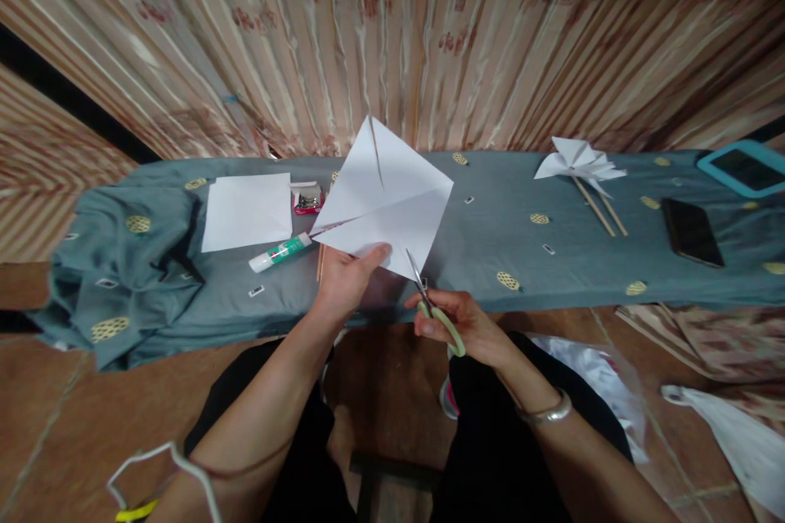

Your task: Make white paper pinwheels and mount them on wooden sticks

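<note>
My left hand (pixel 344 282) pinches a square sheet of white paper (pixel 392 188) by its near edge, thumb on top. Slits run inward from the sheet's far corner and its left corner. My right hand (pixel 459 319) has its fingers in the handles of green-handled scissors (pixel 440 313). The blades are at the sheet's near corner, pointing toward its middle. Just left of the sheet lie a glue stick (pixel 280 252) and a small red and white box (pixel 307 198) of dark metal bits. Thin sticks show partly under the paper.
A stack of white paper (pixel 247 211) lies at the left on the grey-green cloth (pixel 491 229). Farther right are white paper pinwheels (pixel 580 161) on sticks, a dark phone (pixel 692 232) and a blue-framed tablet (pixel 745 169). A patterned curtain (pixel 392 33) hangs behind.
</note>
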`<state>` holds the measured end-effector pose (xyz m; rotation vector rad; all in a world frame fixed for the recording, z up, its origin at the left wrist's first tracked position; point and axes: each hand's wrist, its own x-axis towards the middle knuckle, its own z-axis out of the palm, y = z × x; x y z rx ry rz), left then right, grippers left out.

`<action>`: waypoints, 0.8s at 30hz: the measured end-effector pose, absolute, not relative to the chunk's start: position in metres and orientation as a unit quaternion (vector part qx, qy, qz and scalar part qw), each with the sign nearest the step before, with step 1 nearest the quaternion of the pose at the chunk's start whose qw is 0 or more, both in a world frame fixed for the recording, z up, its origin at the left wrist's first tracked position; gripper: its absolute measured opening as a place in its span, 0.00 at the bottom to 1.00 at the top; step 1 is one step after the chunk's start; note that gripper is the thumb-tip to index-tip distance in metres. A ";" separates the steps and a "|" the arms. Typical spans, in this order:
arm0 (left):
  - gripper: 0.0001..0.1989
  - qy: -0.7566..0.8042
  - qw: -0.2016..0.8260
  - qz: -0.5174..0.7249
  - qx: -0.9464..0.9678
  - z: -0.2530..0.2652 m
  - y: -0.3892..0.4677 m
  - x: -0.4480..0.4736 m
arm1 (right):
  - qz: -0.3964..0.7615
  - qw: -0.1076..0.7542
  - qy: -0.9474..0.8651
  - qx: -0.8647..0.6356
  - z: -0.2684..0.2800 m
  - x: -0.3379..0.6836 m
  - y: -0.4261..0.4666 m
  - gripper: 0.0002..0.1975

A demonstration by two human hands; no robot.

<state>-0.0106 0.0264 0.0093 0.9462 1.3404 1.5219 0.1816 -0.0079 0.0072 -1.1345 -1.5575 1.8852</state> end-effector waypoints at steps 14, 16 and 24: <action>0.23 0.542 0.436 0.609 0.382 0.013 0.026 -0.010 | 0.684 0.233 -0.548 -0.423 0.010 0.179 -0.008 0.26; 0.22 0.541 0.438 0.613 0.375 0.014 0.025 -0.010 | 0.682 0.234 -0.549 -0.423 0.010 0.179 -0.009 0.25; 0.22 0.529 0.446 0.625 0.362 0.011 0.026 -0.010 | 0.681 0.242 -0.543 -0.427 0.007 0.178 -0.008 0.25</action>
